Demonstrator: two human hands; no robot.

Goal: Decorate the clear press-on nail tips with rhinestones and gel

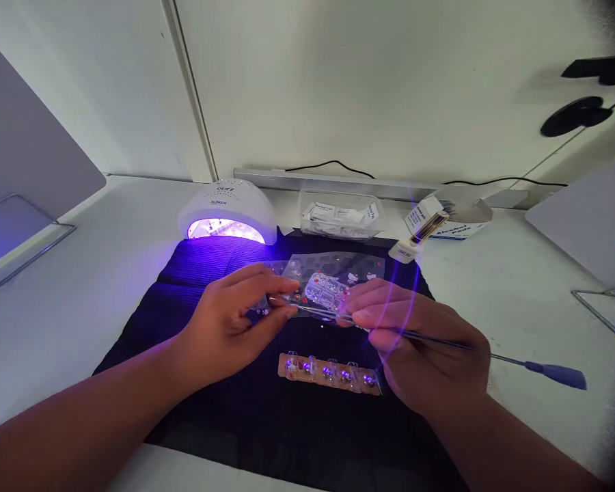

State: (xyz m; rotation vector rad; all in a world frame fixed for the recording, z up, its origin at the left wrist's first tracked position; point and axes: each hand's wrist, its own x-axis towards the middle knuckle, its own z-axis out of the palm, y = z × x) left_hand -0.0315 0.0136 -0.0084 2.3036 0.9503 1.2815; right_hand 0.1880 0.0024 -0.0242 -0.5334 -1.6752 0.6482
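Note:
My left hand (240, 311) is closed in a pinch, with thumb and index finger around a small, dark glossy piece that I cannot make out clearly. My right hand (420, 335) grips a thin metal nail spatula (507, 359) like a pen. The tool's flat, wide end points right, and its fine end reaches the left fingertips. Behind the hands lie clear sticker sheets (333, 263) and a small clear case with compartments (324, 290). In front of them, a tan strip (318, 376) carries several clear false nails on shiny round holders.
A lit white nail lamp (230, 205) stands back left. Behind the dark cloth (266, 437) is a clear box of alcohol pads (338, 217). Back right are a white bottle with a gold-banded brush (404, 250) and an open alcohol pad carton (454, 222).

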